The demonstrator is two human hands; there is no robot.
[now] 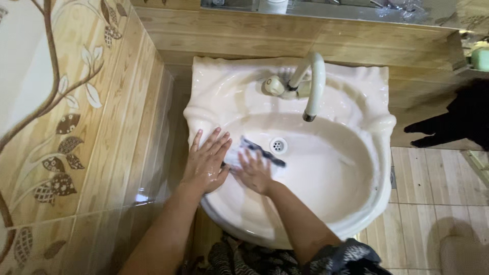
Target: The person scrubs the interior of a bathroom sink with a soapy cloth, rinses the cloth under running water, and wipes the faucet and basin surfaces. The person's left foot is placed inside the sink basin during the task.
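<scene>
While L hand [206, 162] rests, R hand [254, 173] presses cloth [254, 152], sink [356, 214]

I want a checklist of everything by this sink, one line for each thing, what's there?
Surface: cream sink, wet and glossy; drain uncovered.
Job's things: pale cloth with a dark stripe lies inside the basin, left of the drain.
Clutter: nothing seen in the basin besides the cloth.
Grippers: left hand flat on the sink's left rim, fingers spread; right hand pressed on the cloth.
Cables: nothing seen.
Surroundings: curved white tap over the basin; leaf-patterned wall tiles on the left; tiled floor on the right; dark shape at the right edge, cannot tell what.
</scene>
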